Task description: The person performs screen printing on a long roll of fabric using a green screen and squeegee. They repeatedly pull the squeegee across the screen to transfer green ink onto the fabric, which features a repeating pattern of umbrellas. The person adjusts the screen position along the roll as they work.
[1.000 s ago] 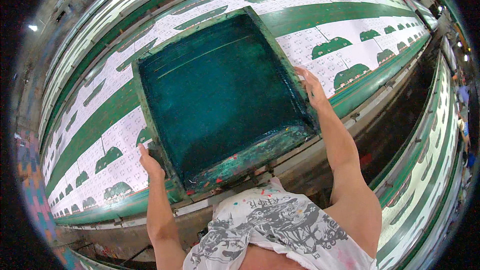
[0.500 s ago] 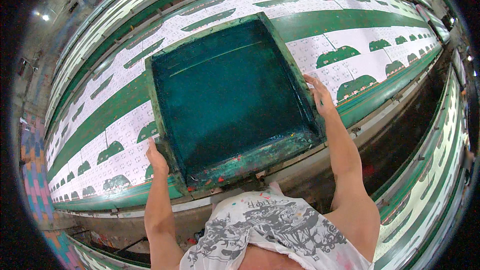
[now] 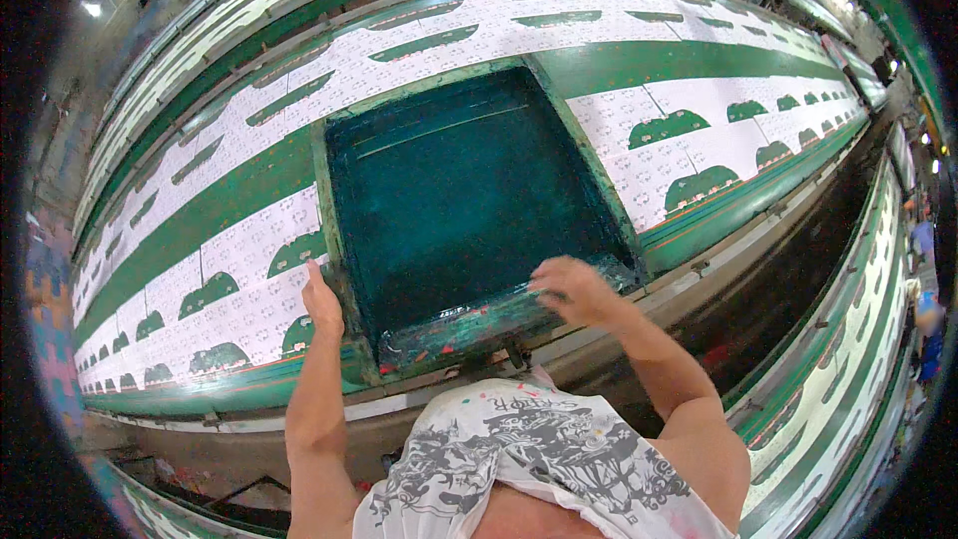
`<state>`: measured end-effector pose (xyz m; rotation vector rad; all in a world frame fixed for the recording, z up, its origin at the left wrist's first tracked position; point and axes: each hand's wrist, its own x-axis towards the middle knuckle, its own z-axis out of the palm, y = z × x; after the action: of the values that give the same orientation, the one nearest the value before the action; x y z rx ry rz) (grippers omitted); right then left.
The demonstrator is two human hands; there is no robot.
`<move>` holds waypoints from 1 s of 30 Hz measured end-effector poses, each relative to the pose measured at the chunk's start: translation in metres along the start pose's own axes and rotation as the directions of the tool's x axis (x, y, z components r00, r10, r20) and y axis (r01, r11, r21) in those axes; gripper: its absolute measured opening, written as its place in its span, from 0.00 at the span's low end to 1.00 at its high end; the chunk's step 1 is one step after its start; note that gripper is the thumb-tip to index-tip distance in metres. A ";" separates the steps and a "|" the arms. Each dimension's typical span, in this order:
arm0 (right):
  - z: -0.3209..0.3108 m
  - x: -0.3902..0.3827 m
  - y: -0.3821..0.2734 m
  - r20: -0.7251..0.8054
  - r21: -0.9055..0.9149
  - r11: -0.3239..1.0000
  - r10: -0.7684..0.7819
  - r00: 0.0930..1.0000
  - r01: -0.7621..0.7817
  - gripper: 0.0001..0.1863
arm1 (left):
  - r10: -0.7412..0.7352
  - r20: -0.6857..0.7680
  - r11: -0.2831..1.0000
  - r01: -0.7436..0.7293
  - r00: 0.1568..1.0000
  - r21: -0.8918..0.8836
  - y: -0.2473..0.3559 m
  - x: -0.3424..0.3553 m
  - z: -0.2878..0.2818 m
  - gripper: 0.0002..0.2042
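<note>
Our dark teal printing screen (image 3: 469, 210) appears set down on the green surface (image 3: 699, 62), among white panels (image 3: 249, 307).
Nearest us, our right hand (image 3: 577, 291), blurred, is loosely spread over the near rail (image 3: 449, 332), nothing seen in it; our left hand (image 3: 323, 301) is at the left rail (image 3: 348, 289), its grip unclear. Placing the screen looks done; what lies beneath is hidden, so we cannot judge what remains. Beyond, more patterned panels run along the surface.
</note>
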<state>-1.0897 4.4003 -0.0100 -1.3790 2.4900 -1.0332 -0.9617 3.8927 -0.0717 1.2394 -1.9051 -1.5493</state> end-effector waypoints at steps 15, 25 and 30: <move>0.047 0.016 -0.064 0.033 -0.402 0.914 -0.049 0.998 0.059 0.24 | -0.708 0.705 0.673 -0.263 0.041 0.692 -0.043 -0.205 -0.291 0.11; 0.058 0.064 -0.083 0.324 -0.480 0.877 0.179 0.929 -0.002 0.23 | -0.561 0.558 0.825 0.469 0.612 0.315 -0.127 -0.266 -0.263 0.11; 0.044 0.075 -0.094 0.329 -0.455 0.890 0.208 0.921 -0.038 0.21 | -0.482 0.525 0.865 0.478 0.701 0.155 -0.127 -0.266 -0.228 0.11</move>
<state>-1.0487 4.2860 0.0297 -1.3313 2.5568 -0.1466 -0.5994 3.9778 -0.0576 1.4988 -1.9966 -2.4006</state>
